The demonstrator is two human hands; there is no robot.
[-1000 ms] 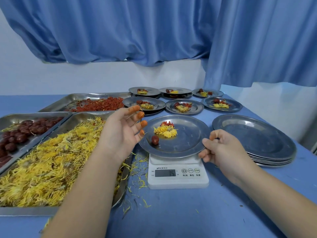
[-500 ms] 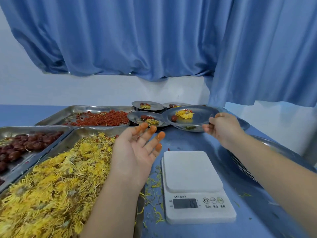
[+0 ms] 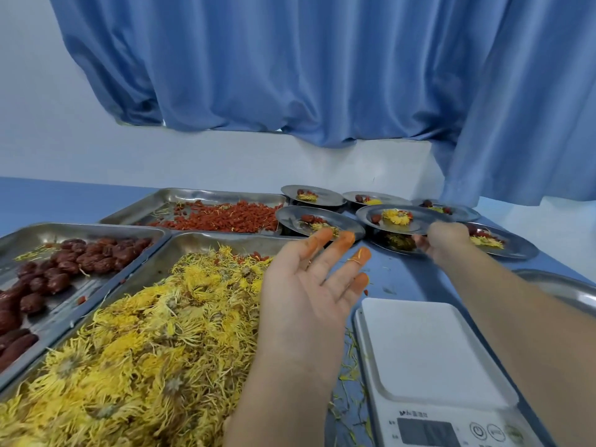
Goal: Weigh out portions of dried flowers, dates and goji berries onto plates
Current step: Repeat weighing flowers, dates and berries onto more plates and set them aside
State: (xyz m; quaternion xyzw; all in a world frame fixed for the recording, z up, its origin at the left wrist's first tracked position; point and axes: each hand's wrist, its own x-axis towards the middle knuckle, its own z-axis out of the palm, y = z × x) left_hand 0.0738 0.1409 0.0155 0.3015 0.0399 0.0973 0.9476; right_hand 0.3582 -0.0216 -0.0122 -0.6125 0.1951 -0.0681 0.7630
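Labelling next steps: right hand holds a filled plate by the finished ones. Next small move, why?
Probably lower the filled plate onto the plate beneath and let go: the right hand grips its rim over that one, and the scale is bare.

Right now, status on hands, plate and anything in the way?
Left hand open, empty, at the flower tray edge. Right hand grips the filled plate by its rim. Second plate directly beneath it; scale bare.
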